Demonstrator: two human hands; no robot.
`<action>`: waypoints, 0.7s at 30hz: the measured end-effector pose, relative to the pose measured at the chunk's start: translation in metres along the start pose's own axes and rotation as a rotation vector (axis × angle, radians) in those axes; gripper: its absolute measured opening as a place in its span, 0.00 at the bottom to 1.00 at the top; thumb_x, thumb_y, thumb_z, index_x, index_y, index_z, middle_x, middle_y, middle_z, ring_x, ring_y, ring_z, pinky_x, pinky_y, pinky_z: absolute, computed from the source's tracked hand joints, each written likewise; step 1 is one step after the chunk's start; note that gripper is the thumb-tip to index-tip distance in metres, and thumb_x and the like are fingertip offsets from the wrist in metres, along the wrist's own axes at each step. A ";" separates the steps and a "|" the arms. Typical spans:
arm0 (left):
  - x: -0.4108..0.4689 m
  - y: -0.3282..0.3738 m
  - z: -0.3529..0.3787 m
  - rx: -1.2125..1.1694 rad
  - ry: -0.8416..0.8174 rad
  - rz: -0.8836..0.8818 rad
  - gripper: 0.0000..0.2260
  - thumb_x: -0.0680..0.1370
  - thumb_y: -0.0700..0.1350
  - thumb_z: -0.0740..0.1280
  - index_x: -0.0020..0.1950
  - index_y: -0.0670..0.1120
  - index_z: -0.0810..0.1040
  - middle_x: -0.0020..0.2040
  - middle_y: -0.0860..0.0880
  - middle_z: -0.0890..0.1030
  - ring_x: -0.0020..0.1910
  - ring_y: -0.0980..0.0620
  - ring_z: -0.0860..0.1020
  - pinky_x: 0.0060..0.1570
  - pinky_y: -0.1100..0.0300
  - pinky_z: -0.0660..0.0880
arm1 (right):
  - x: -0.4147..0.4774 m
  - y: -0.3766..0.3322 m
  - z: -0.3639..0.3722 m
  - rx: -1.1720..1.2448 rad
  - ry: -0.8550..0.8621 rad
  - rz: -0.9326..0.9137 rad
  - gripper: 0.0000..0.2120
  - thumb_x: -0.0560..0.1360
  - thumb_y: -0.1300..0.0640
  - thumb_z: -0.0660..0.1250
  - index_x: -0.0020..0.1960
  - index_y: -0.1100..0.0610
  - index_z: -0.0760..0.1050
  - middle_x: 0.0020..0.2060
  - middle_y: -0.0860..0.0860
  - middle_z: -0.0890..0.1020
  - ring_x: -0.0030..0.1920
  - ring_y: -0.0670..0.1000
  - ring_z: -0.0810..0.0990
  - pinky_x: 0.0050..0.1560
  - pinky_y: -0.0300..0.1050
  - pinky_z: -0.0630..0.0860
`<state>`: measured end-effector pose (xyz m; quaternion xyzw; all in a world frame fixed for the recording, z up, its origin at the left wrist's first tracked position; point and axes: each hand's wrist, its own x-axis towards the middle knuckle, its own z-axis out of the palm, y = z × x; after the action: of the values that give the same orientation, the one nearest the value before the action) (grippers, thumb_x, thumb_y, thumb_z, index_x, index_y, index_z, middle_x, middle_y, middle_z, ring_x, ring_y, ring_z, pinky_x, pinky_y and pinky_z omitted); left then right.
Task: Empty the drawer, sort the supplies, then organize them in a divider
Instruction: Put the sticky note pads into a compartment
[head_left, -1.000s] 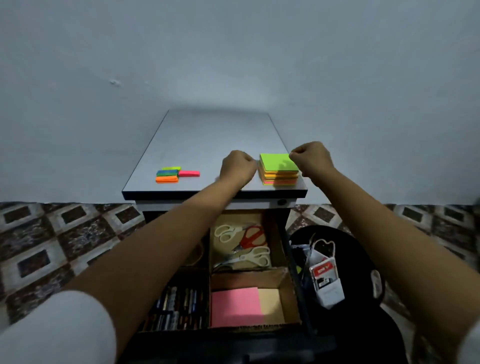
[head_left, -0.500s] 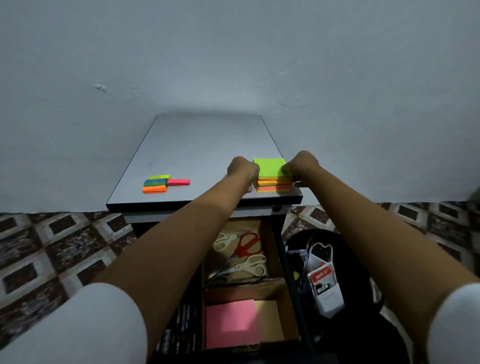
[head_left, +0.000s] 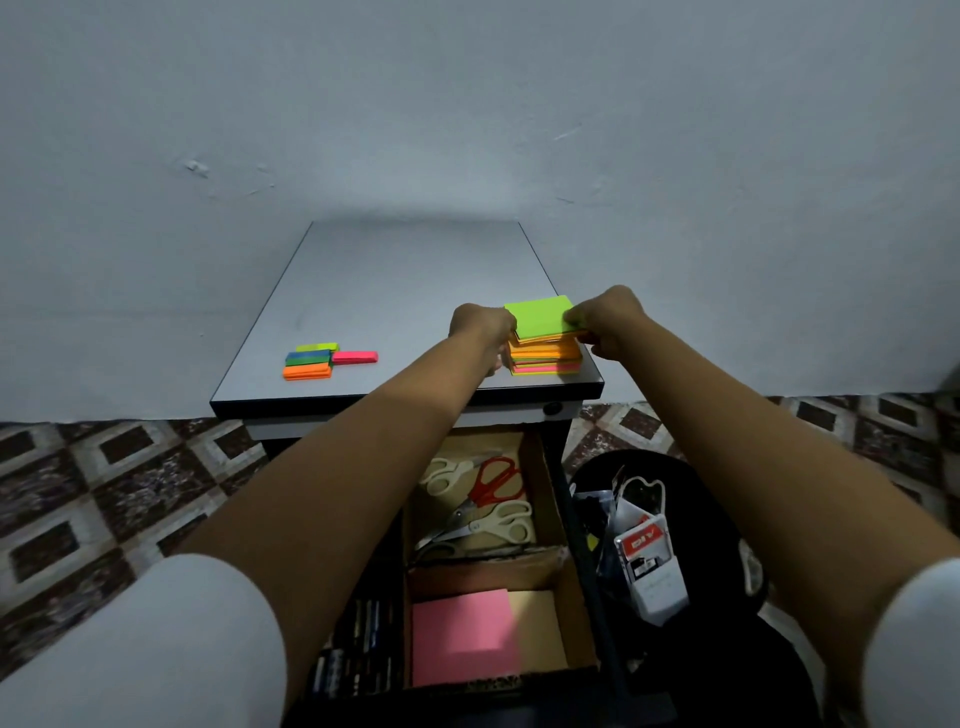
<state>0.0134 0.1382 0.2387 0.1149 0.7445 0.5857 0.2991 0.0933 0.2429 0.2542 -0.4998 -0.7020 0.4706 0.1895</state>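
Left hand and right hand, fingers curled, pinch opposite edges of the green sticky-note pad, which sits atop the orange-and-pink stack at the desk's near right corner.

wall: pale blue-grey | floor: brown diamond tiles | cabinet: grey top | light: dim

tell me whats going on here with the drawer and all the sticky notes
A person is sorting supplies on the cabinet top. The left hand and right hand pinch the green pad on top of the sticky note stack near the front right corner. Small flag pads lie to the left. Below, in the open drawer, a cardboard divider holds scissors and a pink pad.
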 end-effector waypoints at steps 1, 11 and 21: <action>-0.001 0.000 0.000 -0.016 0.000 -0.003 0.05 0.76 0.35 0.61 0.41 0.42 0.70 0.30 0.46 0.68 0.24 0.52 0.64 0.26 0.64 0.61 | -0.001 0.001 0.000 0.006 0.009 -0.012 0.12 0.71 0.67 0.69 0.32 0.61 0.70 0.35 0.57 0.77 0.38 0.52 0.78 0.43 0.46 0.73; -0.009 0.008 -0.008 -0.243 -0.029 -0.009 0.09 0.76 0.39 0.64 0.36 0.45 0.71 0.31 0.49 0.76 0.26 0.55 0.73 0.28 0.65 0.68 | -0.016 -0.006 -0.011 0.230 -0.038 -0.040 0.13 0.74 0.65 0.68 0.35 0.61 0.67 0.32 0.55 0.73 0.29 0.48 0.72 0.29 0.39 0.67; -0.064 -0.019 -0.057 -0.615 -0.281 -0.090 0.06 0.78 0.36 0.62 0.42 0.41 0.72 0.42 0.43 0.77 0.40 0.50 0.77 0.50 0.53 0.74 | -0.086 0.006 -0.011 0.318 -0.167 -0.141 0.09 0.74 0.64 0.69 0.37 0.61 0.71 0.30 0.54 0.72 0.29 0.49 0.71 0.31 0.40 0.72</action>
<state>0.0342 0.0537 0.2484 0.0661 0.4890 0.7473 0.4450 0.1411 0.1730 0.2721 -0.3722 -0.6656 0.6008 0.2396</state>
